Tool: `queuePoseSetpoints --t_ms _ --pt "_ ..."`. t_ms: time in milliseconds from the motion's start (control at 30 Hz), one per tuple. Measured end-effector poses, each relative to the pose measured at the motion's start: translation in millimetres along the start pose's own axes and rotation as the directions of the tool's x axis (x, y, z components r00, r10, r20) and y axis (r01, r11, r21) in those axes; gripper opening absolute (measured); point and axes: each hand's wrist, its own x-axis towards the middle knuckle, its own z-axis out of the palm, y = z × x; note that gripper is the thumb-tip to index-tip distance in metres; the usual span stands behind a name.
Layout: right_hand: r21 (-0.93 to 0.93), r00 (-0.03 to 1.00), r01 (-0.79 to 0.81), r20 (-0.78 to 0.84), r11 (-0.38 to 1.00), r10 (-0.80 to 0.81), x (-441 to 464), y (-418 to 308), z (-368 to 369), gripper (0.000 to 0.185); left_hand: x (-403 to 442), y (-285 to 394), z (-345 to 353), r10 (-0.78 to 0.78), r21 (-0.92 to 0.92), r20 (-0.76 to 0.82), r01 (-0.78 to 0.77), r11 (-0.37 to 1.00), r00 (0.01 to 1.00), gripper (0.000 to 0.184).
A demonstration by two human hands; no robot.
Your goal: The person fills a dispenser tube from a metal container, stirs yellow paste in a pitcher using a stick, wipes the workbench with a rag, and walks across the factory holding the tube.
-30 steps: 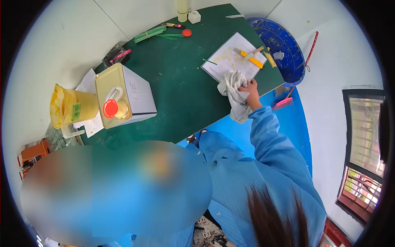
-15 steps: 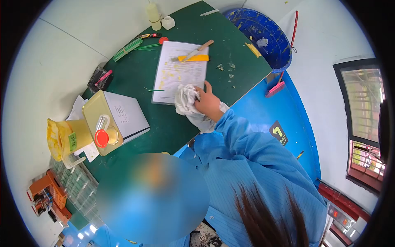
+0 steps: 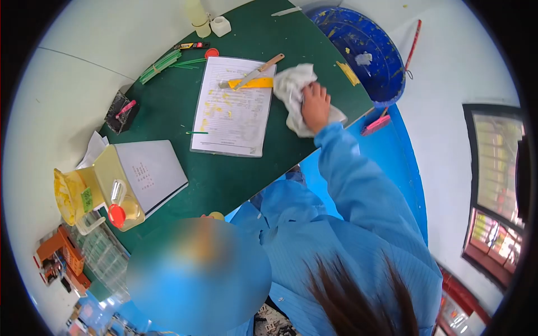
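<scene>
**Crumpled cloth beneath the right hand**

The right hand (image 3: 316, 107) rests on soft, creased white cloth (image 3: 290, 92), fingers slightly parted and bent over its folds, on the smooth green table (image 3: 224, 182). Beside it, a rectangular printed sheet (image 3: 244, 137) carries yellow flecks, a wooden-handled knife (image 3: 259, 71) and a flat yellow strip (image 3: 258, 83). Blur obscures the left hand; its fingers cannot be judged.

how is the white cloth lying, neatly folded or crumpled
Crumpled: the white cloth lies in uneven, bunched wrinkles under the right hand.
</scene>
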Motion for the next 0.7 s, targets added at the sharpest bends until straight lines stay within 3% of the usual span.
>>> queuePoseSetpoints --t_ms 133,167,233,267,300,400,467,500,567,667,700 --pt "0.023 0.999 -0.031 -0.036 0.999 0.032 40.7 12.5 7.3 0.028 -0.1 26.6 32.9 -0.108 0.157 -0.007 0.108 0.982 0.994 0.053" --pt "-0.076 1.0 -0.005 0.017 0.997 0.007 26.9 10.2 2.5 0.026 -0.1 31.6 43.1 -0.106 0.148 -0.008 0.106 0.983 0.994 0.053" --pt "-0.075 0.992 0.093 0.09 0.993 -0.086 -37.2 3.1 4.6 0.023 4.5 25.2 55.2 -0.036 0.131 -0.002 0.036 0.991 0.999 0.052" --pt "-0.074 0.985 0.169 0.038 0.983 -0.167 -76.7 -1.1 7.8 0.022 6.9 26.4 60.4 -0.022 0.112 -0.015 0.023 0.993 1.0 0.052" --pt "0.034 0.959 0.241 0.146 0.97 -0.243 -95.8 -10.6 -20.8 0.024 8.8 27.9 67.4 -0.01 0.096 -0.031 0.013 0.995 0.999 0.052" --pt "0.16 0.872 0.369 0.281 0.915 -0.401 -54.0 10.9 -24.0 0.024 10.8 29.4 83.5 -0.022 0.085 -0.082 0.029 0.996 0.996 0.052" --pt "-0.071 0.95 0.289 0.142 0.955 -0.277 10.6 27.8 -3.8 0.025 9.1 28.7 94.3 -0.041 0.09 -0.119 0.052 0.995 0.992 0.053" --pt "-0.079 0.977 0.179 0.13 0.981 -0.168 44.0 34.9 0.9 0.027 7.2 30.5 97.0 -0.051 0.105 -0.131 0.065 0.992 0.99 0.053" --pt "0.002 0.992 0.123 0.038 0.992 -0.123 76.0 46.1 13.4 0.028 3.9 34.6 103.6 -0.06 0.122 -0.163 0.081 0.989 0.985 0.054" --pt "-0.011 0.99 0.121 0.078 0.993 -0.12 36.2 36.2 -10.7 0.024 -4.3 45.3 103.5 -0.062 0.123 -0.168 0.083 0.989 0.984 0.053" --pt "-0.038 0.981 0.187 0.062 0.982 -0.184 -7.5 35.5 -1.5 0.024 -5.9 47.8 101.6 -0.048 0.119 -0.156 0.067 0.991 0.987 0.052"
